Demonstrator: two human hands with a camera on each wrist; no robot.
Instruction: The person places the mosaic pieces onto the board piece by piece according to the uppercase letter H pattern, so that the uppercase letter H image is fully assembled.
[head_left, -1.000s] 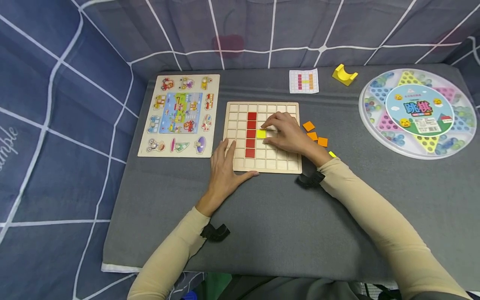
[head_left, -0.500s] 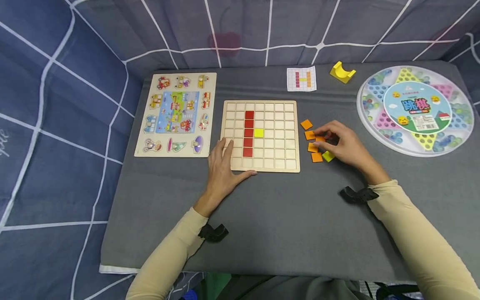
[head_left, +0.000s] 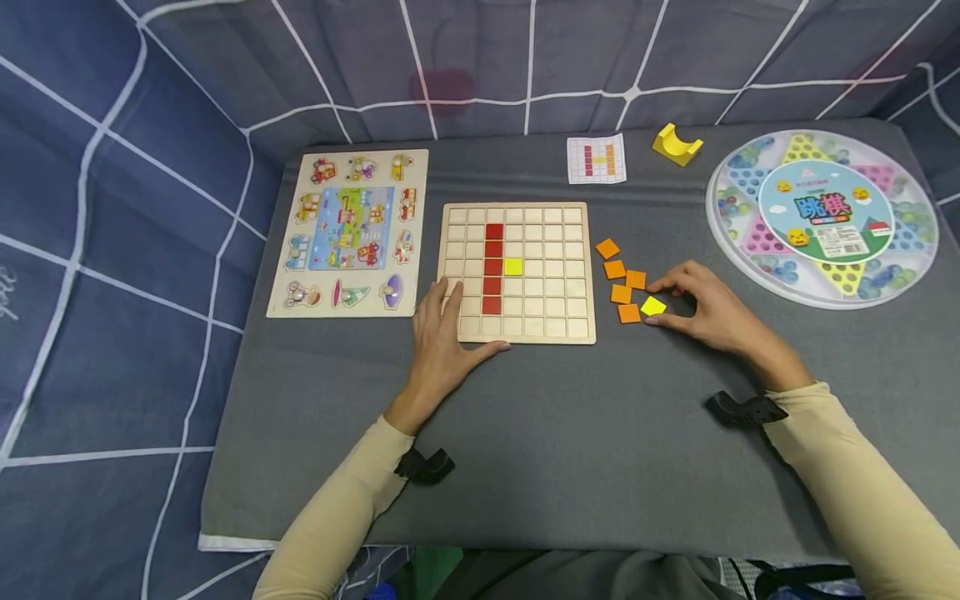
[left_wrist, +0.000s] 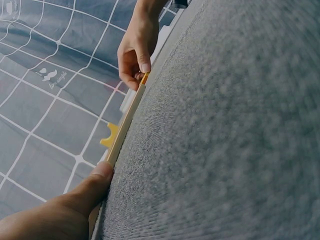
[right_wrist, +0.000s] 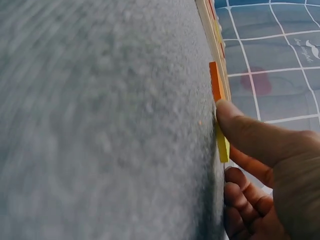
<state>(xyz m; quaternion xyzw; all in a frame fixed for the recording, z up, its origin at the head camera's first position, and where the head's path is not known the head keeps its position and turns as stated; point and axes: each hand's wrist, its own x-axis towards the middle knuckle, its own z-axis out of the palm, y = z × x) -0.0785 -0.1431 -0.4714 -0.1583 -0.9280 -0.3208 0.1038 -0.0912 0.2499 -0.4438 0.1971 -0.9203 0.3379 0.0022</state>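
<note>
In the head view my left hand rests at the near left corner of a wooden grid board, fingers along its left side and thumb along its front edge. A column of red square tiles lies on the board, with one yellow tile beside it. Right of the board, my right hand pinches another yellow tile between thumb and index finger. Several orange tiles lie close to those fingertips. The right wrist view shows the thumb against the tile edge.
A wooden picture puzzle lies to the left. Behind the board are a printed grid card and a yellow curved block. A round game box with a star pattern occupies the right rear.
My right hand has left the yellow tile in the board's grid and moved right to the loose tiles, where it now grips the other yellow tile. The left hand has stayed at the board.
</note>
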